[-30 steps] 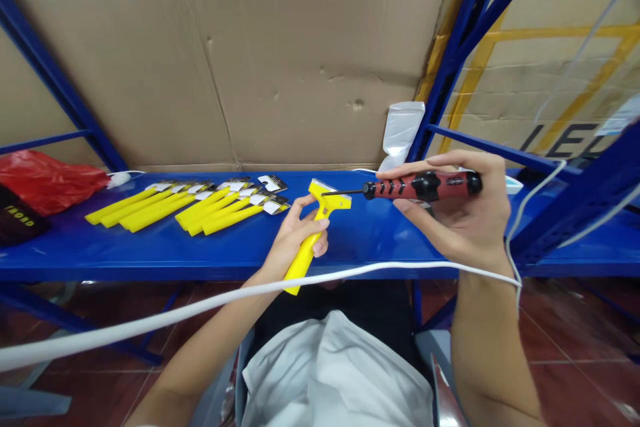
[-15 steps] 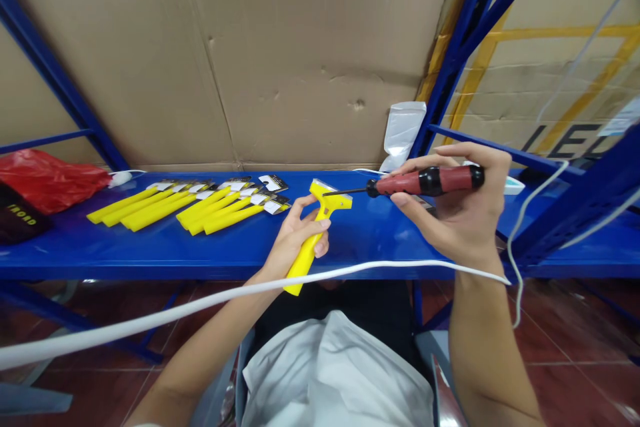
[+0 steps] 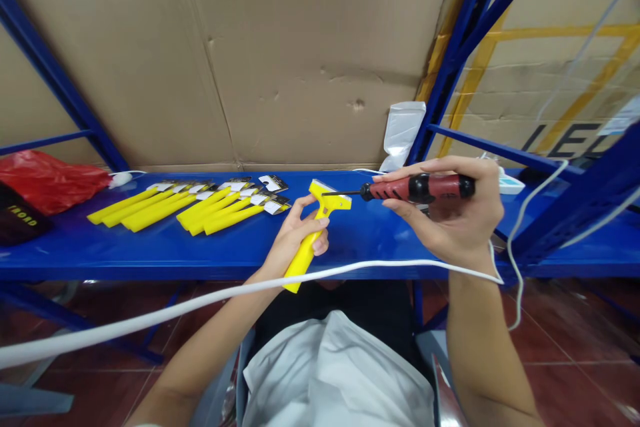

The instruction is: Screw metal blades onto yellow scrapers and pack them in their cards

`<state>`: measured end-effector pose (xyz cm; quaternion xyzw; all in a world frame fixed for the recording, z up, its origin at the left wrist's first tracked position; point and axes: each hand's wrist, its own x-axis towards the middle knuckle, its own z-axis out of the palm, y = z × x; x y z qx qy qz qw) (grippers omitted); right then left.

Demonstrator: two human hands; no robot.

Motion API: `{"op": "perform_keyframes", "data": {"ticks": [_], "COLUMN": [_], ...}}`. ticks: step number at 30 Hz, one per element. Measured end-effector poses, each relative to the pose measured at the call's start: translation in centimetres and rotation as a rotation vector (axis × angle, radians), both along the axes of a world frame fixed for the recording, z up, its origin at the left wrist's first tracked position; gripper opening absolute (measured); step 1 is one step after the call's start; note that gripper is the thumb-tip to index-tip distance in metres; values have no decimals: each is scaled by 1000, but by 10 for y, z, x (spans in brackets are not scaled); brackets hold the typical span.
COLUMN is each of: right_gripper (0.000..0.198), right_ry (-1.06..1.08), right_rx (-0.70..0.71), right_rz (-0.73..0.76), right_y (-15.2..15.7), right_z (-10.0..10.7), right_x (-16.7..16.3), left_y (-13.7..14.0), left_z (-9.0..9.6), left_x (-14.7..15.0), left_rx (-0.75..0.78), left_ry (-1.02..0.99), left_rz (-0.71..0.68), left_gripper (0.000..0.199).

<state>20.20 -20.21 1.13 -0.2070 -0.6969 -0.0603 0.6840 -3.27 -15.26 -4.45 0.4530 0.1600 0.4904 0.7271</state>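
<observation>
My left hand [image 3: 300, 237] is closed around the handle of a yellow scraper [image 3: 301, 263], whose wide head points up and away from me. In my right hand [image 3: 460, 213] is a red and black screwdriver [image 3: 417, 188], lying nearly level. Its dark shaft reaches left over the scraper's head, with the tip at the head's left part. Whether the tip sits in a screw is too small to tell. Several more yellow scrapers [image 3: 220, 210] with black and white card labels lie in two groups on the blue shelf [image 3: 350, 240], left of my hands.
A red plastic bag [image 3: 55, 180] and a black item with yellow letters [image 3: 20, 217] lie at the left. A white cable [image 3: 200, 310] crosses in front of me near my right wrist. Cardboard [image 3: 310, 67] stands behind the shelf, with a clear plastic pouch [image 3: 403, 130] against it.
My right hand and the screwdriver have shifted slightly left, and the hand's grip on the handle has turned a little. The left hand and scraper have hardly moved.
</observation>
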Motion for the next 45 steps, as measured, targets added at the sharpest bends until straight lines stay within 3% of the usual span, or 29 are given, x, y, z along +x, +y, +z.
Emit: {"op": "perform_keyframes", "data": {"ticks": [13,16,21,25,28,32,36,39,45], "right_gripper": [57,54,41,27,28,31,49,50,36], "right_ry": [84,0,-215,-359,-256,94,421,510,552], "right_rx": [-4,-47,-189,-291,-309,-217,-61,-19,-75], "right_rz": [-153,-162,-447,-454,-477,-561,-411,-306,-234], "right_y": [0,-3,-17,-22,-18,-7,5,10,16], "right_z": [2,3,9,14,14,11,12,14,18], "right_x": [-3,8,38,54,60,68,76,79,74], "left_y": [-5,-2,1,-1,-3,-4,-1,3,9], "left_z": [0,-2,-2,2,9,30,51,57,50], "left_x": [3,2,2,8,13,17,19,18,12], "left_rx": [-2,14,49,112,158,286,409,445,430], "left_ry": [12,32,29,47,29,-10,-43,-59,-59], "left_rz": [49,36,61,107,139,176,180,199,257], "left_gripper": [64,66,68,68,66,58,53,53,49]}}
